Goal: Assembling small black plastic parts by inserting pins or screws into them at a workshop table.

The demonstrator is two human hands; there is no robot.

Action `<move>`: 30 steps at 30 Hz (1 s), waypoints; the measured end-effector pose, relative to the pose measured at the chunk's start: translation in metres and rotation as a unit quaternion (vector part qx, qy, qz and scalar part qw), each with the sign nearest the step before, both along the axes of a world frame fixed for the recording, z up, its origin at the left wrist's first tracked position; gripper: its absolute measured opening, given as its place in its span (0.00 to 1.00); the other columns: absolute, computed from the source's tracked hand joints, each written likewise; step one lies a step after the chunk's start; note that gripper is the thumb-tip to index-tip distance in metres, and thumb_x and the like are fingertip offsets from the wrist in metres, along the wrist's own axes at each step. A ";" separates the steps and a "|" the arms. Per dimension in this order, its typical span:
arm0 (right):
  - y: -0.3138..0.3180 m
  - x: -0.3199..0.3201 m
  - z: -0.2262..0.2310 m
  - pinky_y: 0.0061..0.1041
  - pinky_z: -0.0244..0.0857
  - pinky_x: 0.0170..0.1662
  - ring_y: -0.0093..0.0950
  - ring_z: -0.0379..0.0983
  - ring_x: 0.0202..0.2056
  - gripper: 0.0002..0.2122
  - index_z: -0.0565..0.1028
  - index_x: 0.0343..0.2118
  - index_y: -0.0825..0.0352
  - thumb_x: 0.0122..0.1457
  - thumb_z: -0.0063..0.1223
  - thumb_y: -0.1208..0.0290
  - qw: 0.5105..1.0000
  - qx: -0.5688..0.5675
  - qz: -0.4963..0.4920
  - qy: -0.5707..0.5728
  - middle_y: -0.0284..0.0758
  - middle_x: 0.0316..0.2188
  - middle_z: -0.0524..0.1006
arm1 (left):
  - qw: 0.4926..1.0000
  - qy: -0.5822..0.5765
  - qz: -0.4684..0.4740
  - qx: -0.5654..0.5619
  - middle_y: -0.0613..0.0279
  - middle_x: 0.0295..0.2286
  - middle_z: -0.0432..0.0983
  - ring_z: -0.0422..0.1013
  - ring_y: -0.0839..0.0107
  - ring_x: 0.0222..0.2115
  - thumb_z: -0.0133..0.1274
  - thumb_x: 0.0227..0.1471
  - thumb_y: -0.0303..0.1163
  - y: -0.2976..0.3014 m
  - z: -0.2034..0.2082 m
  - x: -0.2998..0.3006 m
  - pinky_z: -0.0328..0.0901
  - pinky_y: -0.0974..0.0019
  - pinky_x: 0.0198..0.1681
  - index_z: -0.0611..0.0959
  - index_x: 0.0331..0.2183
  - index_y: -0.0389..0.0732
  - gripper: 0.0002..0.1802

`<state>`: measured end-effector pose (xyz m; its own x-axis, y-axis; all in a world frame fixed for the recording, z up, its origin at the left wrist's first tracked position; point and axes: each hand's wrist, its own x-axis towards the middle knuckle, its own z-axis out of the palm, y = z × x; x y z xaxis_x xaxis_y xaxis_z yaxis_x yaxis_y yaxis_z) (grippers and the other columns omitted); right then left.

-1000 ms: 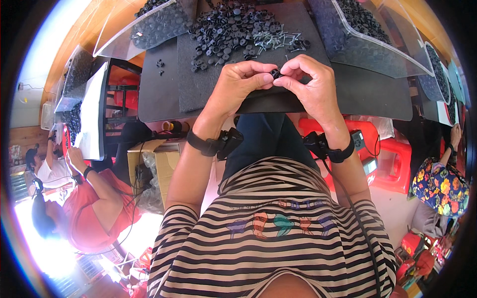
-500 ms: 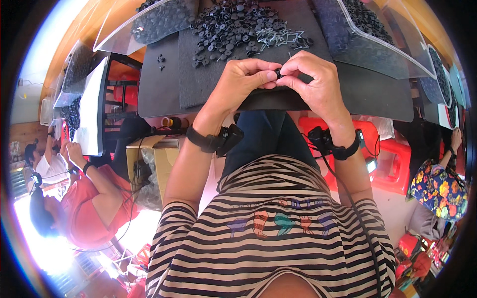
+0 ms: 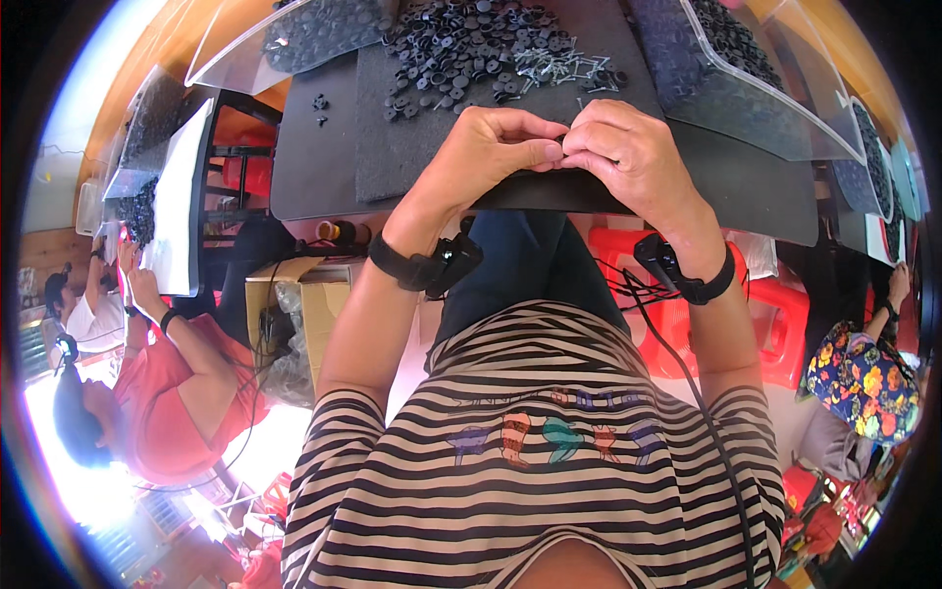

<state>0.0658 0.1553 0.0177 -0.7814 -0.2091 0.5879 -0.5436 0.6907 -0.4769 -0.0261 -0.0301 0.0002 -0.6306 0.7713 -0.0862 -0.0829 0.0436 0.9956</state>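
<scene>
Above the table's near edge my left hand (image 3: 489, 152) and my right hand (image 3: 628, 152) meet, thumbs and fingertips pinched together. Between them is a small black part (image 3: 561, 141), mostly covered by the fingers, so its exact shape cannot be made out. Both hands are closed on it. Beyond them, a heap of small round black caps (image 3: 456, 54) lies on a dark textured mat (image 3: 378, 147). Silver screws (image 3: 561, 69) form a smaller pile at the heap's right side.
Clear plastic bins of black parts stand at the left (image 3: 319, 44) and right (image 3: 736, 83) of the dark table (image 3: 306, 182). A few loose black pieces (image 3: 320, 103) lie left of the mat. Under the table are a cardboard box (image 3: 324, 314) and a red stool (image 3: 775, 319). Co-workers sit at both sides.
My right hand has rotated and its fingers have curled in more, covering the black part that showed before. Its wrist has shifted a little right.
</scene>
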 end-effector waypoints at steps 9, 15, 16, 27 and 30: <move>-0.007 0.004 0.003 0.25 0.67 0.29 0.28 0.74 0.26 0.09 0.74 0.27 0.67 0.44 0.66 0.78 0.991 -0.106 -0.043 -0.062 0.34 0.23 0.74 | 0.999 -0.027 0.014 0.027 0.62 0.29 0.81 0.74 0.81 0.28 0.61 0.51 0.26 0.000 -0.003 0.002 0.70 0.77 0.35 0.84 0.40 0.32 0.13; -0.018 0.010 -0.008 0.19 0.67 0.29 0.18 0.75 0.25 0.08 0.76 0.26 0.70 0.45 0.66 0.82 0.960 -0.233 -0.098 -0.118 0.31 0.23 0.77 | 0.998 -0.056 0.016 0.037 0.65 0.31 0.80 0.74 0.81 0.30 0.60 0.53 0.24 -0.002 -0.003 0.001 0.70 0.78 0.36 0.83 0.41 0.33 0.12; -0.020 0.011 -0.010 0.18 0.67 0.30 0.17 0.75 0.25 0.07 0.77 0.26 0.70 0.45 0.66 0.82 0.953 -0.259 -0.101 -0.118 0.30 0.22 0.77 | 0.998 -0.057 0.016 0.037 0.65 0.31 0.80 0.74 0.81 0.30 0.60 0.53 0.24 -0.002 -0.003 0.001 0.70 0.78 0.36 0.83 0.41 0.33 0.12; -0.019 0.010 -0.025 0.18 0.67 0.30 0.18 0.75 0.26 0.06 0.79 0.28 0.70 0.48 0.66 0.80 0.942 -0.303 -0.101 -0.104 0.31 0.23 0.78 | 0.999 -0.025 0.026 0.028 0.66 0.31 0.80 0.73 0.81 0.30 0.60 0.53 0.26 -0.001 -0.005 0.002 0.69 0.78 0.36 0.83 0.42 0.34 0.13; -0.019 0.009 -0.026 0.18 0.67 0.31 0.18 0.75 0.26 0.05 0.79 0.28 0.70 0.48 0.66 0.80 0.939 -0.315 -0.097 -0.097 0.31 0.24 0.78 | 0.999 -0.040 0.010 0.031 0.64 0.32 0.81 0.74 0.80 0.31 0.59 0.54 0.26 -0.003 -0.007 -0.002 0.70 0.77 0.38 0.83 0.43 0.34 0.13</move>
<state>0.0750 0.1360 -0.0085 -0.8740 0.2894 0.3902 -0.2978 0.3155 -0.9010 -0.0279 -0.0328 -0.0066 -0.6384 0.7645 -0.0894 -0.1630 -0.0207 0.9864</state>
